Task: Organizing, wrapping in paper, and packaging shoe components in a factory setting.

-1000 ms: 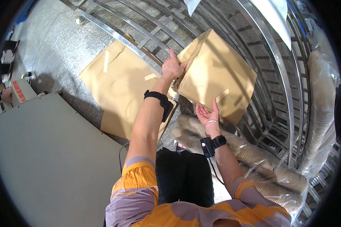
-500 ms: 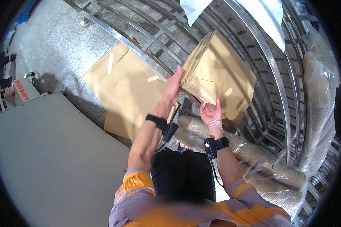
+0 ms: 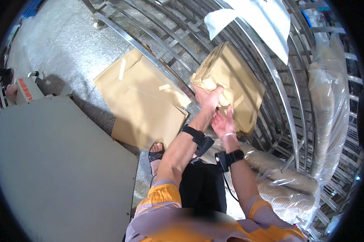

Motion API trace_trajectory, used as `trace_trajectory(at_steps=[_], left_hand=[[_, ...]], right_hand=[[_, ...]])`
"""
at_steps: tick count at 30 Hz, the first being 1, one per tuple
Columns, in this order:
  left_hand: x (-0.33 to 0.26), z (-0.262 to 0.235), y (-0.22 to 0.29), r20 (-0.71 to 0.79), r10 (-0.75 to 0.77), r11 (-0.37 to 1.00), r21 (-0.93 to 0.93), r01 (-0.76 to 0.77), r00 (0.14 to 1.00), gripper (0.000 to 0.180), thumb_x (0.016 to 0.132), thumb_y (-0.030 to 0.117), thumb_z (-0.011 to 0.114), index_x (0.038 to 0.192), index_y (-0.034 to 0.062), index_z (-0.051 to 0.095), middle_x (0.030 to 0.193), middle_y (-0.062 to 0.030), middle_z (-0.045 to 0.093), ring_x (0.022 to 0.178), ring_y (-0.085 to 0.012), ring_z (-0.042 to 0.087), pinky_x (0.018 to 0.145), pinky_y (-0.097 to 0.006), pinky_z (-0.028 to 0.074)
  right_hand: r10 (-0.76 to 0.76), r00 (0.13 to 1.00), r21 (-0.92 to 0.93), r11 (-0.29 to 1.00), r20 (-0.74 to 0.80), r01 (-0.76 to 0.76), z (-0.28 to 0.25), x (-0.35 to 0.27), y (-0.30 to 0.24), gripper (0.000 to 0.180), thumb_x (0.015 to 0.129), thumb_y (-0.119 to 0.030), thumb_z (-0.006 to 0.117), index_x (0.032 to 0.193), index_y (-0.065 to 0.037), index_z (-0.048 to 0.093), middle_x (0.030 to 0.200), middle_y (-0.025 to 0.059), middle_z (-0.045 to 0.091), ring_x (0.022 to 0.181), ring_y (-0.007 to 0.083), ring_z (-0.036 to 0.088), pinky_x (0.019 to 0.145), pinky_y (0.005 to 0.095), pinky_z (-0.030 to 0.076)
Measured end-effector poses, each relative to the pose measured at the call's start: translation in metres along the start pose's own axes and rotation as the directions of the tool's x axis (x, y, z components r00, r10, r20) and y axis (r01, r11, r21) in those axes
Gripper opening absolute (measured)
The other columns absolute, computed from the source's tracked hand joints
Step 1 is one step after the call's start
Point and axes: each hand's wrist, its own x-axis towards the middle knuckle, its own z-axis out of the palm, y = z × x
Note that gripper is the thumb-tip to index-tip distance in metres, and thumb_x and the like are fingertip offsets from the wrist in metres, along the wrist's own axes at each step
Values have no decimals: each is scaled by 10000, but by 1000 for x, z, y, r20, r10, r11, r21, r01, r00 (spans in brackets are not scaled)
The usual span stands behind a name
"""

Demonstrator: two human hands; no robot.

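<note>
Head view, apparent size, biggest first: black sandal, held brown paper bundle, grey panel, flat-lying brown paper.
1. Grey panel
2. Flat-lying brown paper
3. Held brown paper bundle, partly covered
4. Black sandal, partly visible

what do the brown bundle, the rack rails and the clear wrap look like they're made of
The bundle looks like matte brown paper, perhaps heavy, judging by its creases and layered edge. The rack rails seem smooth metal, perhaps stainless steel, from their silvery glare. The clear wrap is likely thin, glossy plastic film: it wrinkles and shines.
</note>
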Motion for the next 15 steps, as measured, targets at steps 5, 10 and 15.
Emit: trace_trajectory(at_steps=[5,10,15], left_hand=[[-40,-41,42,-216,198,975,147,-169,956,1120,515,242,825,1363,-66,162,1058,-290,560,1009,-402,553,916,-430,412],[-122,-58,147,-149,350,912,279,-300,925,1003,526,224,811,1324,-40,263,1012,-269,578,933,-413,568,805,-461,450],[-182,-109,221,123,597,590,602,-538,793,722,582,192,740,1205,71,396,926,-193,600,839,-397,592,687,-467,478]], right_hand=[[-142,883,-851,238,447,469,-23,-92,4,134,857,-156,578,928,-46,551,717,11,534,612,77,521,557,243,469],[-34,639,-521,-614,768,593,-66,-169,-39,187,773,-149,629,925,-47,593,1013,122,578,935,311,553,812,385,454],[-132,826,-818,121,548,562,-44,-216,-14,370,771,-6,647,1096,-45,475,750,27,522,661,108,523,612,257,472]])
